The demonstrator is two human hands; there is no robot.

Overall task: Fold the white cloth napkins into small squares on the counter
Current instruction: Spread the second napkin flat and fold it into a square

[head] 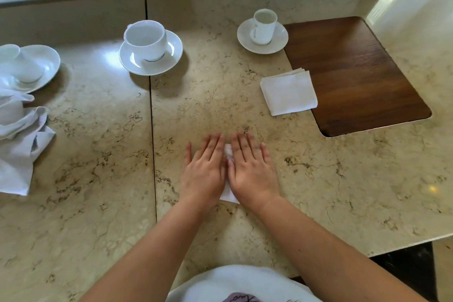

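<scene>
While your left hand [204,169] and right hand [250,167] pressed flat on a folded napkin [228,154], one finished square [289,93] lay on the desk [98,154] and unfolded cloths [19,135] remained.

Counter [98,154]: beige marble with brown veining. Inset board [355,76], right edge: dark brown wood grain. Folded napkin [289,93]: white. Loose napkins [19,144], left edge: white with grey shadowed folds. Cups [145,40] and saucers [171,54], far side: white, the larger cup with a dark band at its base.
</scene>
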